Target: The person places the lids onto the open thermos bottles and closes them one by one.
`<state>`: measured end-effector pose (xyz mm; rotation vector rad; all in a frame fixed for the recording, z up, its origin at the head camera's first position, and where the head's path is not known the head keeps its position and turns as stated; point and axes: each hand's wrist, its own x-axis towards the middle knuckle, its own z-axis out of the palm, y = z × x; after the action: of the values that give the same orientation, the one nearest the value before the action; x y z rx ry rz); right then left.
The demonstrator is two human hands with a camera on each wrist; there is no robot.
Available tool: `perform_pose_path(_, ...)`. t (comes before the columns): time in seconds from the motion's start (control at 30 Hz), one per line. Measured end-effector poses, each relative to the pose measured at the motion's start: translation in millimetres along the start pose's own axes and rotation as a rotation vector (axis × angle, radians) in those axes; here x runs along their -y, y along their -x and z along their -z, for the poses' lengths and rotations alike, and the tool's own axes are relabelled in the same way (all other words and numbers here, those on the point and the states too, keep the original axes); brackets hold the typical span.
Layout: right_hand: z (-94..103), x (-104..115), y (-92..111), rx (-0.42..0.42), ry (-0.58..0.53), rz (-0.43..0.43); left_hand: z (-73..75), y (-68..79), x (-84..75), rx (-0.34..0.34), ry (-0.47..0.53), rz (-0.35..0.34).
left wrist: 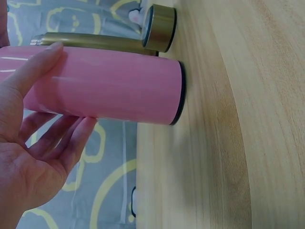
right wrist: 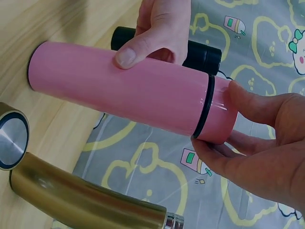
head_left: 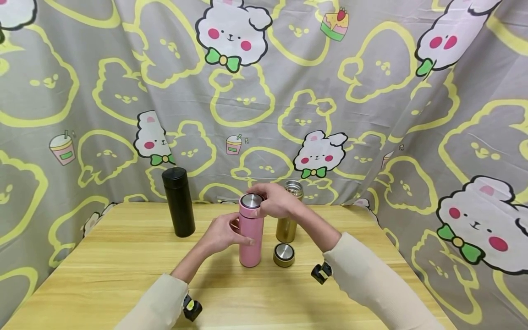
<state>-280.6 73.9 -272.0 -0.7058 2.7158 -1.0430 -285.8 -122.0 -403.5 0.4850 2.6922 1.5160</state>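
The pink bottle is just below the middle of the head view. The left hand holds its side, and the right hand grips its lid. A gold bottle stands near, to its right.

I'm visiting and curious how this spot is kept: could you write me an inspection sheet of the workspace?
Surface: wood-grain table.
Job's things: pink vacuum flask, upright, pink lid on.
Clutter: black vacuum flask, upright, lid on; gold vacuum flask, upright, open; gold lid in front of it.
Left grip: holds the pink vacuum flask's body.
Right grip: holds the pink lid.
Cables: nothing seen.
Surroundings: grey cartoon-print curtain.
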Motion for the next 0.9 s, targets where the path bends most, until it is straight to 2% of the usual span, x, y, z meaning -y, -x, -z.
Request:
perform_pose_path(0.3,-7.1,-1,0,-0.147,0.1,-0.09,0.0,-0.5,1.6,0.0,-0.008,-0.005)
perform_pose_path(0.5,-7.7,-4,2,-0.168,0.103,-0.066,0.8,-2.0,2.1,-0.003,-0.007,-0.007)
perform_pose_path(0.63,-6.3,-3,2,-0.133,0.092,-0.053,0.9,-2.9,2.6,-0.004,-0.019,-0.012)
perform_pose_path(0.9,4.2,4,2,0.041,0.028,-0.049,1.4,-2.2,1.0,0.009,-0.025,0.0)
